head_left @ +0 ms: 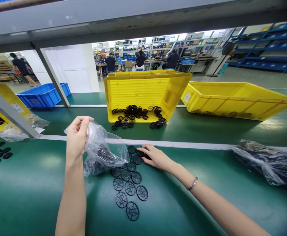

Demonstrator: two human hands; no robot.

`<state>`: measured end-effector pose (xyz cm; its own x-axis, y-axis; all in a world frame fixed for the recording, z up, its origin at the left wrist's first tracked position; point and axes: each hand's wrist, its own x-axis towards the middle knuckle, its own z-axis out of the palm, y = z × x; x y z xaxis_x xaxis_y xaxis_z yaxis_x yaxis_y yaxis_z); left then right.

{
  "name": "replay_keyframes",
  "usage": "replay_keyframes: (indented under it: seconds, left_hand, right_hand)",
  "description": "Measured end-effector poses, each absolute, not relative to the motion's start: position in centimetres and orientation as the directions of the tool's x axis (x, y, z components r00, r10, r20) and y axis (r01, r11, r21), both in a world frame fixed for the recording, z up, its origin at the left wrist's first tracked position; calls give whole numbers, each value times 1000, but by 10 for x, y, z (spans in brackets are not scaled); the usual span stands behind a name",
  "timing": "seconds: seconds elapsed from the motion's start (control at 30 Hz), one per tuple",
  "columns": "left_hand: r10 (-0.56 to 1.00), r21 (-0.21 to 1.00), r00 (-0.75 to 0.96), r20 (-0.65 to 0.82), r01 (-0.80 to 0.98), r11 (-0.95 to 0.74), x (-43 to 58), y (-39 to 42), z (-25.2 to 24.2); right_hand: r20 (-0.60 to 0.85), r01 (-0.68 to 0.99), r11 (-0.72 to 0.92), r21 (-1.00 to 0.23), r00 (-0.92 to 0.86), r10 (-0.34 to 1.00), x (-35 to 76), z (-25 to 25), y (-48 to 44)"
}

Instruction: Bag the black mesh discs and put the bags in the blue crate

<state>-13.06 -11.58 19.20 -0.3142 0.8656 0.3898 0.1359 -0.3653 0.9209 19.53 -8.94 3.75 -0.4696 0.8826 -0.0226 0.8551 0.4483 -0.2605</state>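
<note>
Grille discs [130, 183] — strewn on green table [35, 183] beside clear bag [104, 154], which is pinched by left hand [77, 136]; right hand [155, 157] is laid flat on them, unclenched. Risk — discs are scattered by a hasty sweep.

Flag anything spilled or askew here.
The middle yellow bin lies tipped on its side; black discs spill from its mouth onto the green table. The nearer discs by the right hand lie flat.

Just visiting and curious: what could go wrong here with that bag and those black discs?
The left hand pinches the bag only at its top, so it might slip and spill. The discs lie loose by the right hand; a careless sweep could scatter them.
</note>
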Motion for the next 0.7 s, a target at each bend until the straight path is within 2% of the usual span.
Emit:
replay_keyframes:
  seconds: [0.17, 0.3, 0.5, 0.63, 0.7]
  left_hand:
    - [841, 919, -371, 394, 142, -368, -137, -116, 194]
    - [841, 924, -385, 380, 121, -362, -140, -114, 195]
    - [832, 921, -400, 383, 97, -378, -142, -114, 196]
    - [833, 921, -401, 380, 87, -379, -143, -114, 196]
    - [835, 923, -401, 377, 82, -377, -144, -114, 195]
  right_hand:
    - [4, 848, 462, -259, -477, 879, 199, 30, -93]
    - [11, 773, 594, -220, -607, 794, 190, 30, -104]
    - [-78, 779, 597, -192, -619, 782, 177, 35, -100]
    - [33, 757, 632, -166, -636, 771, 169, 48, -68]
    - [31, 707, 690, -154, -694, 719, 162, 53, -49]
